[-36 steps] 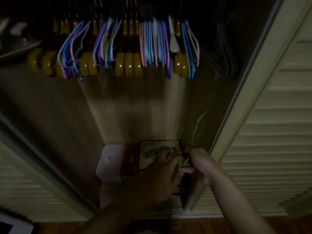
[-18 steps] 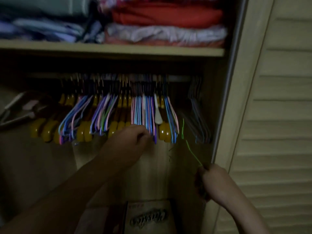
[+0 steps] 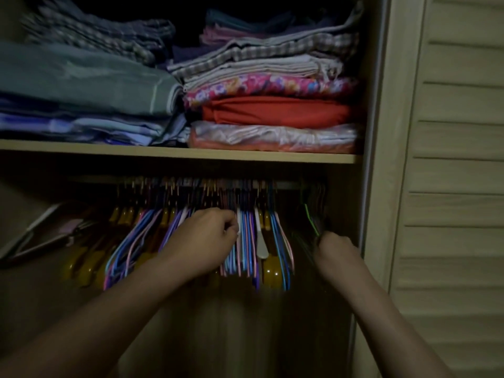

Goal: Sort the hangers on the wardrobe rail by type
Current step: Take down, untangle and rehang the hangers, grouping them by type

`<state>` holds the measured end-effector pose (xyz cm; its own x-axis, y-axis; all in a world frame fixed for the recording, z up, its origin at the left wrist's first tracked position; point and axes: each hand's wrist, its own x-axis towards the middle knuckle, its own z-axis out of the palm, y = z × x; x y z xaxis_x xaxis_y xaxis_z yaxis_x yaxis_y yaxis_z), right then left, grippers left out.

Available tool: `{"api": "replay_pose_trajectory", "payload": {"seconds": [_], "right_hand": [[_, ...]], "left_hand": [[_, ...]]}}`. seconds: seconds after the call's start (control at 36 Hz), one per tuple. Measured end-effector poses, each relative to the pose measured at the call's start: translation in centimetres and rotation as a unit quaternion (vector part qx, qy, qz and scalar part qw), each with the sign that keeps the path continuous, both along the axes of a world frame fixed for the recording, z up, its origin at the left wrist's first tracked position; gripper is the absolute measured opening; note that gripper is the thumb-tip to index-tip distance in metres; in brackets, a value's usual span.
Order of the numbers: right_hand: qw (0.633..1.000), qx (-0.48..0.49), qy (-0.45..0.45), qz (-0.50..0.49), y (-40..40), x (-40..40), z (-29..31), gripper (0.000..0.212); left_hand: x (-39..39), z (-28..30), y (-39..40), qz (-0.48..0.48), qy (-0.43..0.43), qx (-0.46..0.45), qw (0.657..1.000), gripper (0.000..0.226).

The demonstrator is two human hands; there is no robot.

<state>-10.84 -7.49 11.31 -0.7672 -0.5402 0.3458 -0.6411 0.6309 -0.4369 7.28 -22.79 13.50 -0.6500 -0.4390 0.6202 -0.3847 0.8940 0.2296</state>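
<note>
— Both hands were down by the box on the wardrobe floor a second ago. Where are they now?

— Up at the rail [image 3: 289, 184]. The right hand [image 3: 336, 248] is curled round a thin green hanger [image 3: 311, 219], carrying it to the dark bunch at the rail's right end.

— And the left hand [image 3: 207, 236]?

— Fingers bent, pinching into the coloured wire hangers [image 3: 245, 241] mid-rail, amber hangers [image 3: 271, 270] mixed among them.

— So the stray is nearly hung?

— Its hook is lost in the gloom; I can't tell. The sorting looks far from done.
</note>
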Motion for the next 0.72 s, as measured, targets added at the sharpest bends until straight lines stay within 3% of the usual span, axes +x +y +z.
{"api": "replay_pose_trajectory", "payload": {"seconds": [0.17,0.25,0.31,0.42,0.58,0.72], "right_hand": [[1.000,-0.026,-0.008,0.009,-3.0,-1.8,0.4,0.015],[1.000,0.005,0.024,0.010,-3.6,-2.4,-0.4,0.047],[0.996,0.046,0.080,0.008,-3.6,-2.6,-0.8,0.056],[0.978,0.129,0.165,0.007,-3.6,-2.5,-1.5,0.029],[0.954,0.190,0.229,-0.045,-2.9,-2.9,-1.3,0.024],[0.964,0.177,0.189,-0.052,-2.7,-2.7,-0.8,0.024]], "left_hand": [[0.7,-0.3,-0.1,0.003,-0.002,0.011,1.000,0.018],[1.2,-1.0,-0.3,-0.001,-0.013,0.026,1.000,0.018],[1.5,-1.5,-0.4,-0.003,-0.016,0.037,0.999,0.017],[2.1,-2.2,-1.0,0.007,-0.013,0.065,0.998,0.013],[2.6,-2.5,-2.1,0.016,-0.018,0.072,0.997,0.012],[2.7,-2.5,-2.6,0.010,-0.026,0.078,0.997,0.012]]}}
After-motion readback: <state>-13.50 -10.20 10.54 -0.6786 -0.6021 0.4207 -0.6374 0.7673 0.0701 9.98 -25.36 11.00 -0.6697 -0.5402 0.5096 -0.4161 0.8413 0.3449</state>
